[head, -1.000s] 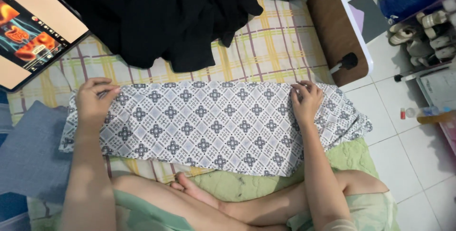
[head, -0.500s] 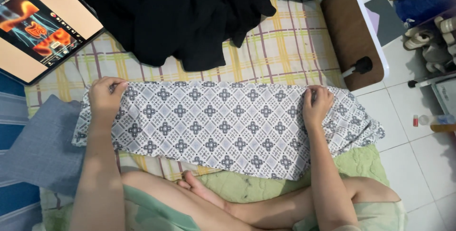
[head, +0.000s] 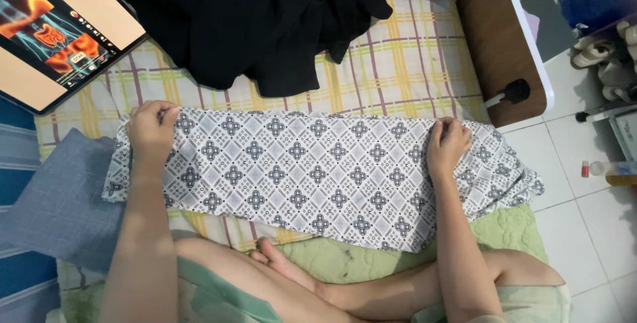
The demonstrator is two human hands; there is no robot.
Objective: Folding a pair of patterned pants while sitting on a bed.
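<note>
Your left hand [head: 151, 130] and right hand [head: 448, 147] are both closed, pinching the patterned cloth's [head: 318, 173] far edge on the bed [head: 398, 64].

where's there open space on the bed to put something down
One bare strip of plaid sheet lies between the black clothing and the patterned cloth. Crowded elsewhere: tablet top left, grey cushion at left.

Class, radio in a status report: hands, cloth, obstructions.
Left hand and right hand both pinch the far edge of the patterned cloth. Cloth lies flat. Black garment beyond it, apart.
</note>
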